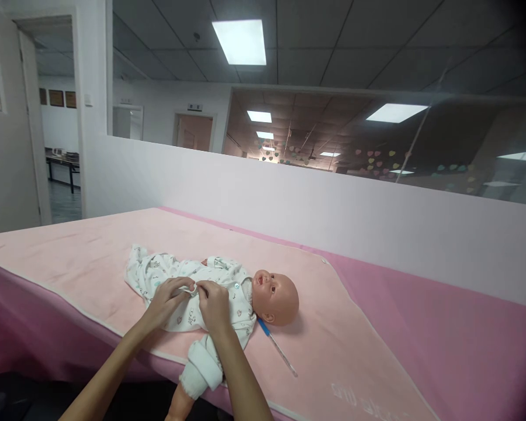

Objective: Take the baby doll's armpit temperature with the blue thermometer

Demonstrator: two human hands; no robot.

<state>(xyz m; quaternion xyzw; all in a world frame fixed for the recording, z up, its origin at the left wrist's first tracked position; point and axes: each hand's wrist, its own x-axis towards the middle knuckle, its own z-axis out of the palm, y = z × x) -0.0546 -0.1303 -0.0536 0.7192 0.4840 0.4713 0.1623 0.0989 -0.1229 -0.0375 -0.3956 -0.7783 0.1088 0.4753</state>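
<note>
A baby doll [280, 298] lies on its back on the pink padded sheet, its head to the right. It wears a white printed romper [179, 318] with one cuff [201, 371] folded back over the near arm. Over the doll's middle, my left hand [169, 301] pinches the front edge of the romper. Close beside it, my right hand [213, 301] grips the same cloth, fingertips almost meeting the left ones. The exact spot between the fingers is partly hidden. One round snap [237, 286] shows near the collar.
A thin stick with a blue end [277, 345] lies by the doll's neck. The pink sheet [355, 351] covers a table whose near edge runs below my forearms. A white wall [245, 193] with a window stands behind; an open doorway [59, 146] is at left.
</note>
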